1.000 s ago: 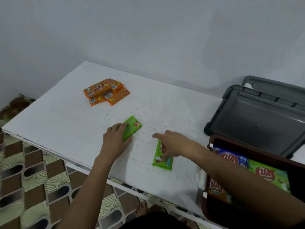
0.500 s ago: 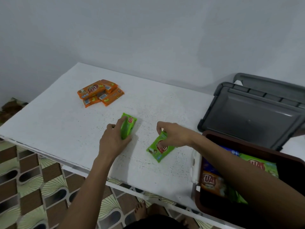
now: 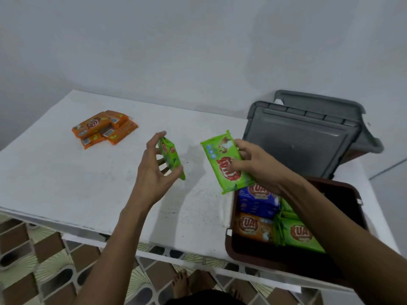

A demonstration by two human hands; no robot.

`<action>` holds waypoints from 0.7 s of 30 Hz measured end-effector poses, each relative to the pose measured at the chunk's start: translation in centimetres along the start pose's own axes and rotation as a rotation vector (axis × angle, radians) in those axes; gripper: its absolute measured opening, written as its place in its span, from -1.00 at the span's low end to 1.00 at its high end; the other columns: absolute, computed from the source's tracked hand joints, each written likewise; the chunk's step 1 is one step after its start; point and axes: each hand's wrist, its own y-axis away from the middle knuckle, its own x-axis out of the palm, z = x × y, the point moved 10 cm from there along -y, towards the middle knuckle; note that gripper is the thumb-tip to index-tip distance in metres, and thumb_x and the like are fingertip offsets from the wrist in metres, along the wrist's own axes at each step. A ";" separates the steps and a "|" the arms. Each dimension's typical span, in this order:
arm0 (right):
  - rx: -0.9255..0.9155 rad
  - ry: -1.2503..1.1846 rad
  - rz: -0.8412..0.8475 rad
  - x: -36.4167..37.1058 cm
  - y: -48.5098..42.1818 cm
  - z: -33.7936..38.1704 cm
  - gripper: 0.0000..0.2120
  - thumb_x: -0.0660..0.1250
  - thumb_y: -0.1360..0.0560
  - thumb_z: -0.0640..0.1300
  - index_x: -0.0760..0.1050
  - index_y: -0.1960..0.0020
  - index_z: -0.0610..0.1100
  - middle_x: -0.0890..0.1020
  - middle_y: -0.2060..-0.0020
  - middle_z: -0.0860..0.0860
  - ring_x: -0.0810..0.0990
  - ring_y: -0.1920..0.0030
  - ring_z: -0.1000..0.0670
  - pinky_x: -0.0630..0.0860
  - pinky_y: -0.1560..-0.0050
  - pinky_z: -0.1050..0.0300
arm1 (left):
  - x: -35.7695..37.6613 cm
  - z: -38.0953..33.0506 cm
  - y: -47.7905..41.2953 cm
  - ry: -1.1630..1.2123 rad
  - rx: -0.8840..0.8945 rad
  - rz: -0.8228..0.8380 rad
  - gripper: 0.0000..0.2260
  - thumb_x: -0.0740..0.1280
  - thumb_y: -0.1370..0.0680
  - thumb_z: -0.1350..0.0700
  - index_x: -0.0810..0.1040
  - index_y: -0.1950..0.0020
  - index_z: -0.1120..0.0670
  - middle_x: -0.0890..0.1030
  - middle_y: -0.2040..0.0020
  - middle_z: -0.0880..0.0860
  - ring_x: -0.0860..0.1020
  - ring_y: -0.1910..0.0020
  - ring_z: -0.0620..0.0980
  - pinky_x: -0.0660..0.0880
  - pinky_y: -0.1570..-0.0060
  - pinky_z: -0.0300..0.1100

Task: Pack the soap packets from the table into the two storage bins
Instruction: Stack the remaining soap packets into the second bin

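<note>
- Across the lower middle of the view we see one white table (image 3: 66, 172), which carries everything else.
- At its far right lie two grey plastic pieces, stacked. The darker grey lid (image 3: 297, 139) lies hollow side up on the lighter grey piece (image 3: 319, 102). We cannot tell whether that lighter piece is a lid or a bin.
- On the near right corner stands one brown bin (image 3: 230, 247), open. Inside it we count one blue packet (image 3: 257, 199) face up, one orange packet (image 3: 251, 225) and one flat green packet (image 3: 301, 234). More green edges stand between them, too crowded to count.
- Two bare forearms reach in from below, the right one crossing over the brown bin.
- The left hand (image 3: 154, 170) is raised above the table's middle with its palm turned right. Its grip is clamped on the left green packet (image 3: 170, 158), thumb at the near end and fingertips at the far end. That packet is off the surface and edge-on to us.
- The right hand (image 3: 255, 166) hovers just beside the brown bin's far left corner. Its grip is closed on the right green packet (image 3: 222, 159), fingers curled over the right edge. This packet faces us and is clear of the table.
- On the far left of the table sits one orange pile (image 3: 103, 128) of four packets, overlapping, well apart from both hands.
</note>
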 end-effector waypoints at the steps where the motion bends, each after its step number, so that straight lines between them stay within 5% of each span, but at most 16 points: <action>1: -0.016 -0.075 -0.014 -0.7 0.7 -0.1 -0.59 0.32 -0.45 -0.46 0.45 -0.26 -0.23 0.64 -0.09 -0.27 0.65 0.02 -0.18 0.61 -0.03 -0.12 | 0.8 -0.8 0.2 0.033 0.010 0.014 -0.28 0.47 -0.43 0.25 0.22 -0.36 -0.31 0.42 -0.14 -0.08 0.57 -0.01 -0.20 0.52 0.17 -0.41; 5: -0.039 -0.161 -0.101 -3.4 3.4 -0.7 -0.68 0.35 -0.51 -0.33 0.48 -0.23 -0.10 0.67 -0.06 -0.18 0.68 -0.02 -0.19 0.63 0.02 -0.13 | 3.7 -3.0 1.0 0.125 0.036 0.079 -0.35 0.52 -0.41 0.20 0.23 -0.31 -0.20 0.45 -0.17 -0.03 0.60 -0.07 -0.12 0.58 0.04 -0.25; 8: -0.064 -0.150 -0.236 -6.0 5.5 -0.9 -0.83 0.36 -0.51 -0.28 0.47 -0.09 -0.23 0.69 0.08 -0.13 0.69 0.08 -0.11 0.64 0.08 -0.12 | 5.6 -4.9 1.4 0.041 0.112 0.114 -0.36 0.54 -0.39 0.08 0.19 -0.25 -0.19 0.49 -0.19 -0.04 0.54 -0.15 -0.13 0.52 -0.11 -0.20; 12: -0.117 -0.045 -0.377 -9.6 8.7 -0.8 -0.74 0.45 -0.45 -0.24 0.44 -0.01 -0.35 0.65 0.24 -0.13 0.67 0.24 -0.09 0.56 0.24 0.01 | 8.1 -6.0 1.8 0.070 0.110 0.168 -0.36 0.55 -0.36 0.02 0.17 -0.22 -0.13 0.52 -0.18 -0.02 0.58 -0.11 -0.03 0.53 -0.10 -0.09; 17: -0.135 0.041 -0.338 -11.3 12.4 -1.1 -0.50 0.46 -0.45 -0.29 0.39 -0.26 0.08 0.67 0.15 -0.14 0.71 0.15 -0.15 0.66 0.23 -0.10 | 11.4 -6.7 2.8 0.201 0.074 0.273 -0.31 0.53 -0.38 0.23 0.22 -0.33 -0.14 0.57 -0.10 0.01 0.63 -0.07 0.01 0.57 -0.05 -0.19; 21: -0.134 0.118 -0.290 -12.0 14.7 -2.2 -0.73 0.46 -0.44 -0.22 0.52 -0.10 -0.06 0.67 0.03 -0.01 0.71 0.05 -0.05 0.65 0.19 0.01 | 13.3 -6.4 3.5 0.183 0.069 0.326 -0.50 0.53 -0.35 0.18 0.44 -0.23 -0.01 0.57 -0.14 -0.07 0.60 -0.12 -0.02 0.61 -0.02 -0.09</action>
